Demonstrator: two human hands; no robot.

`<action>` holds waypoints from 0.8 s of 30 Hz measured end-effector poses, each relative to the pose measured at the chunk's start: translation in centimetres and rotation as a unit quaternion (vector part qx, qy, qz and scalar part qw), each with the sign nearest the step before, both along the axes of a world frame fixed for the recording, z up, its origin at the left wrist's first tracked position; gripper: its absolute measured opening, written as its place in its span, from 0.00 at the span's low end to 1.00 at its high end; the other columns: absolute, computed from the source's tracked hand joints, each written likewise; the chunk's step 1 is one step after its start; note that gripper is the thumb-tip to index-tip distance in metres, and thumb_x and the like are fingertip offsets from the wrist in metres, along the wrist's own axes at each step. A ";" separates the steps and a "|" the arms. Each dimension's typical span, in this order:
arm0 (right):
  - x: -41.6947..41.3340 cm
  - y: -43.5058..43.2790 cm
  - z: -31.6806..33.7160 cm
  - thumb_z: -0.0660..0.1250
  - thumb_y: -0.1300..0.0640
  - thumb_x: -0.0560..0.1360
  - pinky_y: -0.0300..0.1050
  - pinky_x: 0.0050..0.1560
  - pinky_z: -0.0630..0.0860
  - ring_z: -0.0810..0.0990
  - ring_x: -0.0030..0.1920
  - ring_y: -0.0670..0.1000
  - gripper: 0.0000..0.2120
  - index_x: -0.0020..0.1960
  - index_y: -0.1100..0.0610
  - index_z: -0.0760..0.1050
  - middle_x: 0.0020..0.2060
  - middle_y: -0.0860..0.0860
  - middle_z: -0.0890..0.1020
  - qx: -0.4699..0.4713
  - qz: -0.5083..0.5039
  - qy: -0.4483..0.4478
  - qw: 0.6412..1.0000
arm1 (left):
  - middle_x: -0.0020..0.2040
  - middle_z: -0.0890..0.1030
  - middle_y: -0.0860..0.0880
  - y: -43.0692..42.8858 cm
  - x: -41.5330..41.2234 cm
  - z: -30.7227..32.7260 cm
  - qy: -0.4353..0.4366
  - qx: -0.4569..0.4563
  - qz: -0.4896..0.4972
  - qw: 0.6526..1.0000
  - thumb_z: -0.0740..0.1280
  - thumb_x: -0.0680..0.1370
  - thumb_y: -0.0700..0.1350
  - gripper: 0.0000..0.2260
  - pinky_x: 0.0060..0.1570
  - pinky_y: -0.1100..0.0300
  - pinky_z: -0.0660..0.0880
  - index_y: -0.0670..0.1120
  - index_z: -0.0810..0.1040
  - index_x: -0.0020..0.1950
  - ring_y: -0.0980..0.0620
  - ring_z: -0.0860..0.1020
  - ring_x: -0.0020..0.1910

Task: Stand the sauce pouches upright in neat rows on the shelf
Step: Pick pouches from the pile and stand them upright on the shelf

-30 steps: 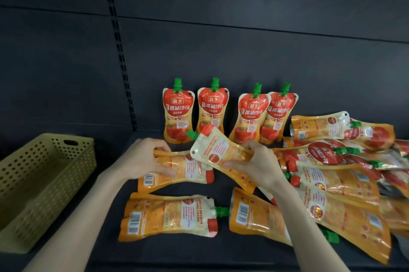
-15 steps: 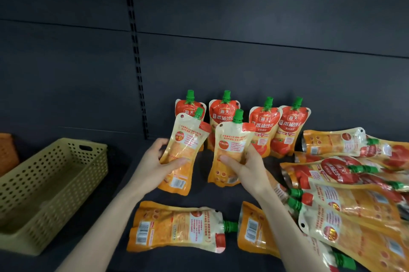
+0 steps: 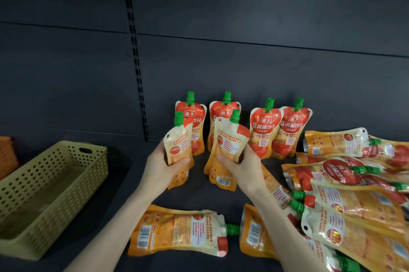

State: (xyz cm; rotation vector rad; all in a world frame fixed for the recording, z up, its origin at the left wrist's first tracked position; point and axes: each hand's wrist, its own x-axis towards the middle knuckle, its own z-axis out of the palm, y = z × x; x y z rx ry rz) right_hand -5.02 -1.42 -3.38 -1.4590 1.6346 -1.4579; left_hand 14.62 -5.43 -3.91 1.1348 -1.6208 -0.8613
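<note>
Fingers [image 3: 182, 161] of the left hand [image 3: 159, 168] grip one sauce pouch [image 3: 178, 145], and the right hand [image 3: 243, 171] grips a second pouch [image 3: 228, 145], both cap-up just in front of the row of four standing pouches [image 3: 263, 132]. Bare shelf [image 3: 199, 196] stretches from that row to a flat pouch [image 3: 179, 229] nearer the front edge, while a heap of lying pouches [image 3: 354, 205] crowds its right. A yellow perforated basket [image 3: 44, 216] sits well left of the row.

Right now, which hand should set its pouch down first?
Left hand, probably: left pouch hangs near upright before the back row's end pouch; right hand holds right pouch tilted.
</note>
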 end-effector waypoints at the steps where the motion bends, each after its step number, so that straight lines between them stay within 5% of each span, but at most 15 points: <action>1: 0.2 0.0 0.0 0.73 0.56 0.70 0.31 0.44 0.74 0.77 0.50 0.42 0.22 0.61 0.53 0.69 0.50 0.43 0.78 0.006 0.003 0.001 1.000 | 0.57 0.77 0.55 -0.1 -0.1 -0.2 -0.016 -0.004 -0.010 1.000 0.71 0.72 0.41 0.23 0.53 0.62 0.73 0.49 0.70 0.65 0.56 0.76 0.57; 5: 0.6 0.4 -0.1 0.70 0.54 0.72 0.29 0.44 0.75 0.76 0.51 0.39 0.22 0.61 0.49 0.63 0.52 0.41 0.76 0.035 0.062 -0.001 0.997 | 0.62 0.73 0.56 -0.3 0.0 -0.4 -0.039 0.000 -0.088 0.995 0.66 0.76 0.45 0.23 0.61 0.59 0.70 0.55 0.64 0.69 0.60 0.72 0.62; 8: 0.2 1.0 0.4 0.69 0.51 0.73 0.35 0.52 0.78 0.78 0.55 0.40 0.23 0.65 0.48 0.65 0.55 0.39 0.78 0.044 0.119 -0.055 0.990 | 0.60 0.74 0.63 -0.5 1.6 0.8 -0.001 0.109 -0.180 0.978 0.71 0.72 0.51 0.25 0.59 0.63 0.69 0.61 0.65 0.65 0.63 0.73 0.60; 13: -0.8 2.3 1.4 0.62 0.44 0.71 0.32 0.48 0.75 0.78 0.56 0.37 0.17 0.59 0.42 0.72 0.55 0.38 0.80 0.044 0.176 -0.141 0.973 | 0.65 0.75 0.49 -2.2 4.2 1.5 0.095 0.194 -0.304 0.928 0.77 0.61 0.60 0.37 0.63 0.51 0.69 0.54 0.69 0.67 0.51 0.73 0.65; 17: -1.1 2.5 1.1 0.57 0.43 0.73 0.39 0.55 0.76 0.78 0.59 0.42 0.18 0.62 0.43 0.72 0.58 0.43 0.81 0.054 0.194 -0.148 0.968 | 0.63 0.78 0.48 -3.0 4.0 1.5 0.110 0.203 -0.308 0.923 0.78 0.59 0.59 0.37 0.58 0.54 0.73 0.52 0.71 0.65 0.50 0.75 0.63; 24: -0.9 2.3 1.0 0.60 0.55 0.77 0.35 0.47 0.78 0.81 0.54 0.42 0.10 0.56 0.47 0.75 0.54 0.44 0.82 0.012 0.162 -0.116 0.980 | 0.58 0.80 0.51 -3.0 3.2 1.3 0.089 0.167 -0.268 0.945 0.80 0.56 0.57 0.32 0.53 0.60 0.76 0.56 0.76 0.59 0.54 0.77 0.59</action>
